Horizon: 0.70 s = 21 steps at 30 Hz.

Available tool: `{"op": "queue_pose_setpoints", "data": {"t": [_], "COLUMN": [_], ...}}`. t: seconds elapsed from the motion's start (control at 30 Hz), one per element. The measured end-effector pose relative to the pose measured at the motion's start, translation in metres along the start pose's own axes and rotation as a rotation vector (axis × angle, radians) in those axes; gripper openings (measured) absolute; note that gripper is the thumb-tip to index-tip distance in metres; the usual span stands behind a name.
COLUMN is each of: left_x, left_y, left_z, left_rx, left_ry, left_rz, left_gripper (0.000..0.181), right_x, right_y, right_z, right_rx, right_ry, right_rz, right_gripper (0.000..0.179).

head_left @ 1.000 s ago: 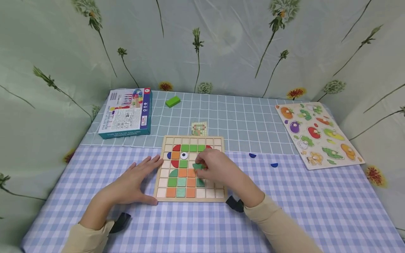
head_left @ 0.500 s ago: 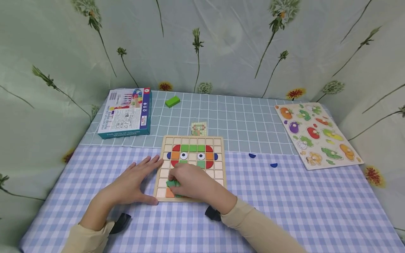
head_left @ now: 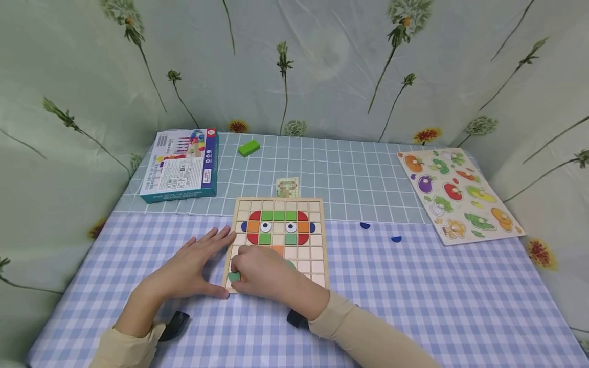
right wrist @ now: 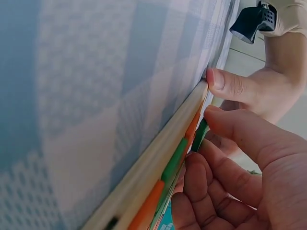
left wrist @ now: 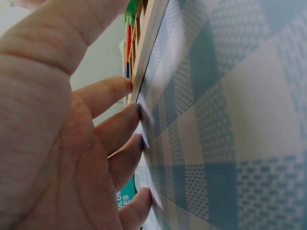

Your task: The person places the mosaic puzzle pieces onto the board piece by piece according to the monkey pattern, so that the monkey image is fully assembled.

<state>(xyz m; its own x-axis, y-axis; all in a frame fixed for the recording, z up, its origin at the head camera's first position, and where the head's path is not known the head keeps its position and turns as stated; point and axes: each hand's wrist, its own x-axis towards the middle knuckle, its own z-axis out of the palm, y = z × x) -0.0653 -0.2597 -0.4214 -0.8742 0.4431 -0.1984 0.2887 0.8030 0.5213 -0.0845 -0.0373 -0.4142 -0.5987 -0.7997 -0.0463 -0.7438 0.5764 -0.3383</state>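
Observation:
My right hand (head_left: 264, 271) pinches a small green tile (right wrist: 200, 135) between thumb and fingers, over the lower left corner of a wooden grid board (head_left: 318, 203). In the head view, the green tile's exact shape is partly covered by the fingers. My left hand (head_left: 193, 263) lies with fingers spread along the board's left edge. Its fingertips and thumb touch the frame. Colored tiles form a face on the board: red curved corners, green squares, orange squares (head_left: 302, 228) and two round eye tiles (head_left: 291, 227). My right hand hides most of the lower tiles.
A small pattern card (head_left: 287, 187) lies just behind the board. Two blue half-round tiles (head_left: 365, 225) lie to its right. Farther back are a green block (head_left: 249, 148), a boxed toy set (head_left: 179, 166) at left and a vegetable puzzle board (head_left: 460, 197) at right.
My right hand has moved left and down across the board, carrying the green tile from the middle to the lower left corner. My left hand has stayed at the board's edge.

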Motion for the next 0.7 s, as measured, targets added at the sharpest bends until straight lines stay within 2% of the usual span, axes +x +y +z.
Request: {"op": "queue_pose_setpoints", "data": {"t": [0.13, 0.3, 0.5, 0.7], "left_x": [0.000, -0.001, 0.000, 0.000], "left_y": [0.002, 0.002, 0.000, 0.000], "left_z": [-0.001, -0.002, 0.000, -0.001], "left_rx": [0.006, -0.005, 0.002, -0.002], "left_ry": [0.004, 0.003, 0.000, -0.006], "left_rz": [0.007, 0.009, 0.004, -0.007], "left_gripper": [0.126, 0.125, 0.126, 0.126], "right_x": [0.001, 0.002, 0.001, 0.001], "right_y": [-0.002, -0.003, -0.002, -0.002], "right_z": [0.001, 0.000, -0.007, -0.011], "right_rx": [-0.023, -0.031, 0.038, 0.045], "right_ry": [0.004, 0.009, -0.054, -0.068], "right_rz": [0.007, 0.008, 0.009, 0.009], "right_gripper": [0.008, 0.017, 0.006, 0.011]}}
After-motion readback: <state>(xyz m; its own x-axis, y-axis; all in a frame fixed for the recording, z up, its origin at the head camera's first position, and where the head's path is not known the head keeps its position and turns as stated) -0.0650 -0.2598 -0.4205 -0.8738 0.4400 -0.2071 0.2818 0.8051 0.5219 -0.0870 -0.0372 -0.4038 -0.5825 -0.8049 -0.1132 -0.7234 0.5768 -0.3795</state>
